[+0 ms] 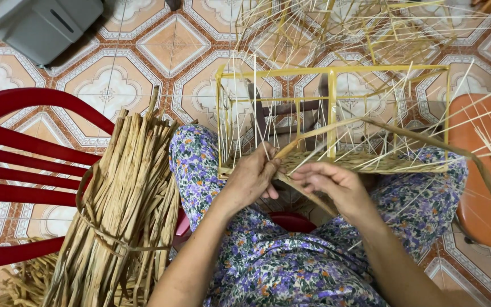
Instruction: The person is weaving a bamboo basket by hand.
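Left hand (251,177) pinches straw strip (319,132) at basket frame (332,113) near edge on lap; right hand (336,185) grips same strip just beside.

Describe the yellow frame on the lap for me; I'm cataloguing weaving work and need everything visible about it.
The frame is a box-shaped skeleton of thin yellow bars, likely metal or painted rod, with a central upright. It rests on the person's knees, on the floral fabric, open side toward the camera. Many pale thin sticks stand or lean through it, sticking out at all angles. Its near bottom edge carries a started band of woven straw-coloured strips. The left hand presses that woven edge; the right hand holds a flat strip that arcs off to the right.
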